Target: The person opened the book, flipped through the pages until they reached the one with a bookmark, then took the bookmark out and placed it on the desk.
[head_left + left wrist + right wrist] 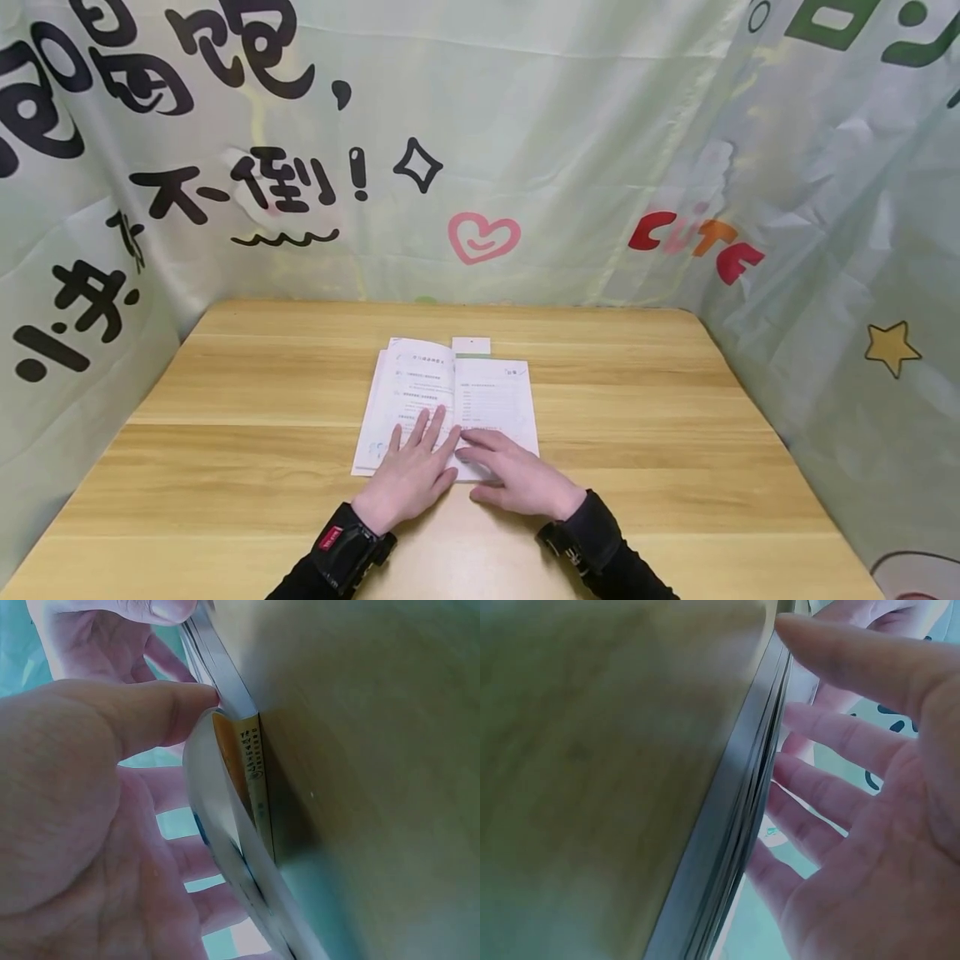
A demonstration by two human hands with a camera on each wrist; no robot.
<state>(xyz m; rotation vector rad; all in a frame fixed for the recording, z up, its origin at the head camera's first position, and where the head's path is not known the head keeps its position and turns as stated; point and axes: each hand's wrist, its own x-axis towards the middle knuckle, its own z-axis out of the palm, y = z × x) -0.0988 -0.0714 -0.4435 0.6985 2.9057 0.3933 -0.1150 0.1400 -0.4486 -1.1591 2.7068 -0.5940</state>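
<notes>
Right hand [870, 825] fingers [832, 660] spread on book [735, 817].

A wooden counter [637, 433] stretches around the hands; beyond them hangs a pale green backdrop [570, 150] printed with black characters and a pink heart [483, 237].

We read "不倒!" in black brush strokes on the backdrop cloth [525, 125] at ten o'clock, with larger black characters above it cut off by the frame. At two o'clock the cloth carries "CUTE" in red and orange letters. The print on the open booklet [450, 404] is too small to read.
</notes>
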